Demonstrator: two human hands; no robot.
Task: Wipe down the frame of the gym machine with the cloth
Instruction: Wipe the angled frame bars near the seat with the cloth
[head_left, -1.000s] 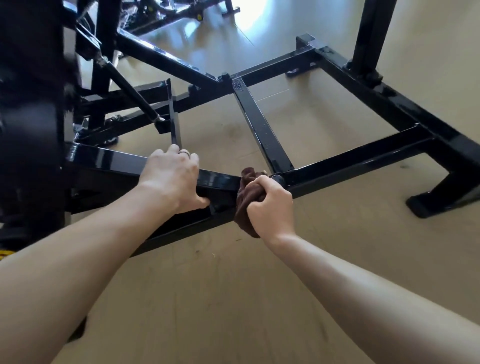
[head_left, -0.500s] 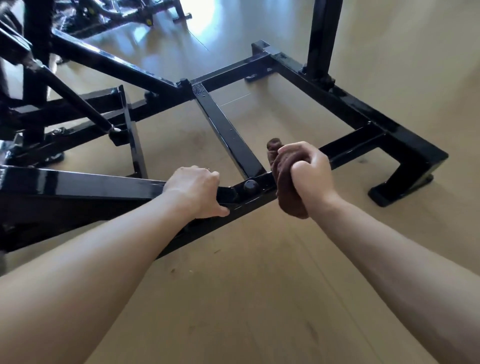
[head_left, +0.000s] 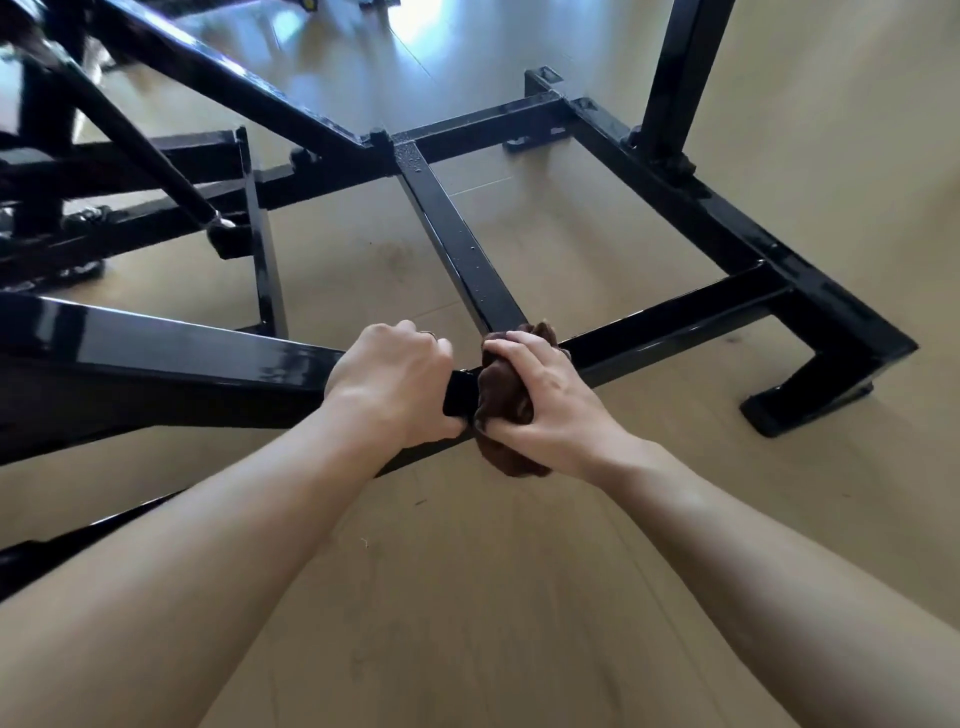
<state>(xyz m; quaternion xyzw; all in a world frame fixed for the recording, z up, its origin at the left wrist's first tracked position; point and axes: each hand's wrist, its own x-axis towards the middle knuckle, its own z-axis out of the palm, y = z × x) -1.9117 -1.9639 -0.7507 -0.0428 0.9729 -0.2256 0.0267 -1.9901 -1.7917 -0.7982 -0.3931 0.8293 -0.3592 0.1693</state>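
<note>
The right hand (head_left: 550, 405) has its fingers (head_left: 519, 349) curled over a bunched brown cloth (head_left: 506, 395), pressing it onto the near crossbar (head_left: 670, 325) of the black frame (head_left: 727, 228), right where the middle bar (head_left: 457, 239) joins it. The cloth bulges out above the knuckles and hangs below the bar under the palm. Just beside it, the left hand (head_left: 395, 384) grips the same crossbar, fingers wrapped over the top and thumb underneath; a ring shows on one finger. A short stretch of bar shows between the two hands, which are nearly touching.

Half a second ago the cloth sat further right along the crossbar, clear of the joint, with a bolt head showing between the hands; now the cloth covers that spot and the right hand is close against the left. The left hand has kept its grip.

Water beads sit on the middle bar. The frame stands on a tan floor (head_left: 467, 597).
</note>
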